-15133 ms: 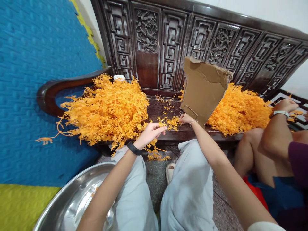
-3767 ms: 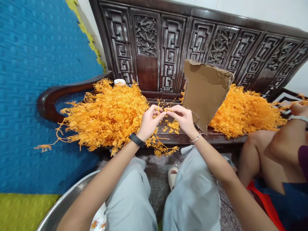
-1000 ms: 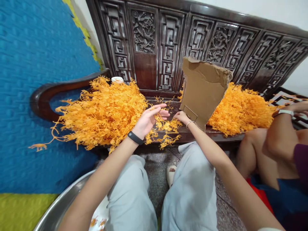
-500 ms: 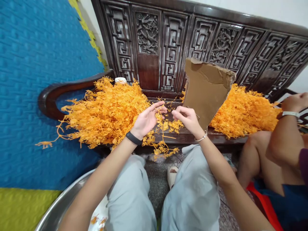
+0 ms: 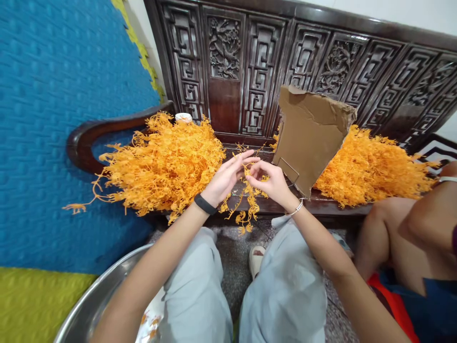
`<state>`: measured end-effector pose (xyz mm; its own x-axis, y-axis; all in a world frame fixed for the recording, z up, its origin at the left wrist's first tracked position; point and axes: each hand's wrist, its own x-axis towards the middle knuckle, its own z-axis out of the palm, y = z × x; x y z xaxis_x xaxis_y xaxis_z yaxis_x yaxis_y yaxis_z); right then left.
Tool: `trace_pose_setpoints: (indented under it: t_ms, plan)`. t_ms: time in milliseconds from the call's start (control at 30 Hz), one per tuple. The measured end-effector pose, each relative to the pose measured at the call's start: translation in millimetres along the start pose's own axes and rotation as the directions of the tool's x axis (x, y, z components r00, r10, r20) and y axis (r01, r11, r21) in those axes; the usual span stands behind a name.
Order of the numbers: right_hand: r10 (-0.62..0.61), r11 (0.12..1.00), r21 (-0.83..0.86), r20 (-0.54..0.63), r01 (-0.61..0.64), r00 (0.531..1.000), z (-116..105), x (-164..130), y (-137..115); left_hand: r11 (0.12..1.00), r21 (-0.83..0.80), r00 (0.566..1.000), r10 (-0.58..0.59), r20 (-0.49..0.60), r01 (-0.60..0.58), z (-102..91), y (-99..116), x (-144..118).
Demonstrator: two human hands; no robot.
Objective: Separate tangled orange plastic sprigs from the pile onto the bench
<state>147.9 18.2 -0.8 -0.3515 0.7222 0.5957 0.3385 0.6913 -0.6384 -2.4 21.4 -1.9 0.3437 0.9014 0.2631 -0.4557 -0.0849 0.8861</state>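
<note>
A blue foam mat (image 5: 53, 119) fills the far left, with a yellow-green mat (image 5: 32, 305) below it and the rim of a steel basin (image 5: 96, 295) at the bottom edge. On the dark wooden counter (image 5: 271, 206) lies a big heap of orange plastic sprigs (image 5: 160, 166), with a small white cup (image 5: 183, 117) just behind it. The left hand (image 5: 224, 178), a black band on its wrist, has its grip closed on an orange sprig (image 5: 248, 200); the fingers (image 5: 244, 159) pinch the top of the sprig. The right hand (image 5: 273, 181) meets it there, grip closed on the same sprig, which dangles between the two hands over the counter's front edge. Just right of the hands a torn cardboard sheet (image 5: 310, 138) stands tilted against the carved backrest (image 5: 260, 71). Beyond it lies a second orange heap (image 5: 374, 169). At the far right another person's arm (image 5: 428, 214) rests over a bare knee.
</note>
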Motion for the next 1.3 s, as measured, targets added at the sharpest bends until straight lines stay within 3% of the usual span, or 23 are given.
trace_pose_setpoints:
  t_ms: [100, 267, 400, 700, 867, 1300]
  plan:
    - [0.011, 0.998, 0.059, -0.005, -0.011, 1.000, -2, 1, -2, 0.991, 0.134, 0.999, 0.030, -0.037, -0.024, -4.1, 2, -1]
    - [0.144, 0.952, 0.262, 0.073, -0.158, 0.987, -3, 0, 1, 0.953, 0.304, 0.993, 0.030, -0.113, 0.006, -4.4, 4, -3]
    - [0.122, 0.944, 0.299, 0.074, -0.139, 0.990, -2, -1, 3, 0.921, 0.386, 0.996, -0.014, -0.088, 0.047, -7.3, 8, -5]
    - [0.128, 0.887, 0.445, 0.023, -0.125, 0.992, -3, 0, 0, 0.934, 0.336, 0.992, -0.126, 0.001, 0.119, -11.4, 14, -11]
    - [0.163, 0.838, 0.507, 0.118, -0.200, 0.980, -2, -2, -3, 0.919, 0.361, 0.986, -0.169, 0.007, 0.156, -9.1, 18, -12]
    - [0.164, 0.866, 0.461, 0.101, -0.192, 0.981, -2, 0, -2, 0.931, 0.349, 0.993, -0.079, -0.087, 0.105, -2.1, 14, -9]
